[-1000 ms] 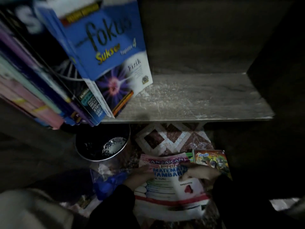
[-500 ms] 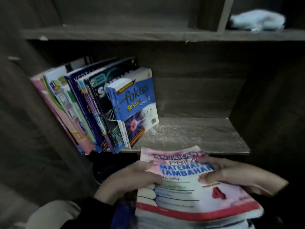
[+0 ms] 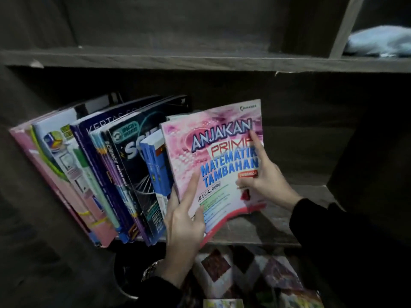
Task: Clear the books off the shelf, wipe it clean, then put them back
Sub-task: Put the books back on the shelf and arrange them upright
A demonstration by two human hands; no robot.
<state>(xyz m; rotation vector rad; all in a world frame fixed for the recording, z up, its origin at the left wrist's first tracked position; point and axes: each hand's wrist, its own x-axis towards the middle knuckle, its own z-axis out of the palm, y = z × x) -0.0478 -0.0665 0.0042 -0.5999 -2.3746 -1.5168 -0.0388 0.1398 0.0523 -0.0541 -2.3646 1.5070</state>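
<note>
Nearest you, at 6 o'clock, a patterned floor covering (image 3: 222, 265) lies below the shelf, with another book (image 3: 222, 303) on it at the frame's bottom edge.

Your left hand (image 3: 184, 221), at 6 o'clock, grips the lower spine corner of the pink workbook (image 3: 213, 156). Its fingers (image 3: 193, 187) are parted, one along the spine and one on the cover. Your right hand (image 3: 266, 176), at 3 o'clock of the book, holds the open edge: the forefinger lies straight up the cover and the others curl at the edge.

The workbook stands tilted at centre, its lower edge at the shelf (image 3: 255, 232) and its spine touching the blue book at the end of the row of books (image 3: 100, 170). The row leans toward 11 o'clock.

Judgement: you are at the return stage, with this book nearly seated. The next move calls for pushing it back and flush against the row, then releasing it without letting the leaning row slide.

The shelf board toward 3 o'clock is bare wood-grain with pale streaks. The room is dim. At 1 o'clock, in the compartment above, lies a pale blue cloth (image 3: 378, 43).
</note>
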